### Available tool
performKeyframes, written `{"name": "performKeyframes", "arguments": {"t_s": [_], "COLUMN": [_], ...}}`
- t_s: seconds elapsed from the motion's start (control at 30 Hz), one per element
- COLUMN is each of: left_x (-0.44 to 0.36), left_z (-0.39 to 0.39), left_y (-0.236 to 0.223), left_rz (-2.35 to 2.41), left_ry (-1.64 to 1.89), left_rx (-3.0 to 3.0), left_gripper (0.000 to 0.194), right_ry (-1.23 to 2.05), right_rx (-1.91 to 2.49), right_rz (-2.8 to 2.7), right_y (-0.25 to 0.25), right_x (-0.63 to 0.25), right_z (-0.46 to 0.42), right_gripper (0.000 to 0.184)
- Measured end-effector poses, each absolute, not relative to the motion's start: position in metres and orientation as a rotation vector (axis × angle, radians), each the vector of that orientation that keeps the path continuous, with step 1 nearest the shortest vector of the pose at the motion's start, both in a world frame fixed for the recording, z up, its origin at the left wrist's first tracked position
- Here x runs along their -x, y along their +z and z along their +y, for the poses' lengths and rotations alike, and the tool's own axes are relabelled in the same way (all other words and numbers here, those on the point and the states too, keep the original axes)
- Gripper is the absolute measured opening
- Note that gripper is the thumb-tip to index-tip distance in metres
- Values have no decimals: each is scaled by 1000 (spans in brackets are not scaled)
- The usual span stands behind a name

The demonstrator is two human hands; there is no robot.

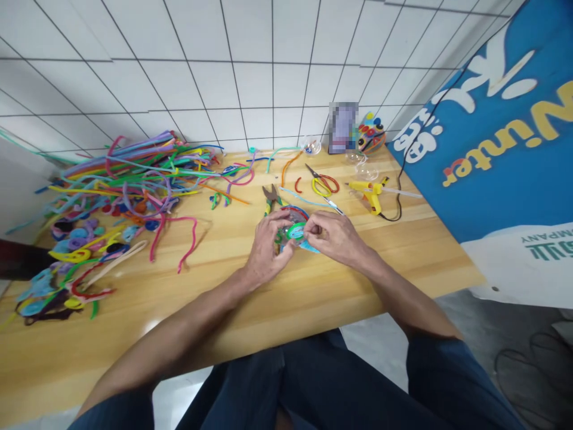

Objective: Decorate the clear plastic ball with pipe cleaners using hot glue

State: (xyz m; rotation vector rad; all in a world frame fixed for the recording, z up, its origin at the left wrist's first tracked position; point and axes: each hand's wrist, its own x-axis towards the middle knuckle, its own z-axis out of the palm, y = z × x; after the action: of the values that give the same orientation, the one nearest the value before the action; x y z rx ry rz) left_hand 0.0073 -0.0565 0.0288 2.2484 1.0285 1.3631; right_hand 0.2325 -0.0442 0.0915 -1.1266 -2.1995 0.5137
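Observation:
My left hand (pixel 267 246) is closed round a clear plastic ball (pixel 286 220) trimmed with pipe cleaners, above the wooden table. On its near side sits a green and light-blue pipe-cleaner coil (pixel 296 231), lying between both hands. With fingertips pinched together, my right hand (pixel 333 236) touches the coil's right edge; the fingers hide what they grip. Red and blue pipe cleaners curve over the ball's far rim, and a light-blue piece shows beneath. Just behind the left hand lie pliers (pixel 270 196) with their jaws apart.
A big heap of pipe cleaners (pixel 147 173) spreads over the table's left side. Scissors (pixel 323 182), a yellow glue gun (pixel 372 192) with a black cord, and clear balls (pixel 366 171) lie to the right. A phone (pixel 342 128) stands by the tiled wall beside a decorated ball (pixel 371 134).

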Motion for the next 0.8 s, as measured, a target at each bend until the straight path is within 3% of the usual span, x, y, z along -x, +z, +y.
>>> {"name": "performKeyframes", "arguments": {"t_s": [0.33,0.8], "left_x": [-14,-13], "left_z": [-49,-48], "left_y": [27,27], "left_rz": [1068,1102], "left_ry": [1447,1475], "left_rx": [-2224,-2231], "left_gripper": [17,18], "right_ry": [525,874], "right_rx": [1167,1190], "right_rz": [-2186,-1833], "right_y": [92,73], "right_x": [-232,-227], "right_z": [-42,-38], "right_gripper": [14,6]}}
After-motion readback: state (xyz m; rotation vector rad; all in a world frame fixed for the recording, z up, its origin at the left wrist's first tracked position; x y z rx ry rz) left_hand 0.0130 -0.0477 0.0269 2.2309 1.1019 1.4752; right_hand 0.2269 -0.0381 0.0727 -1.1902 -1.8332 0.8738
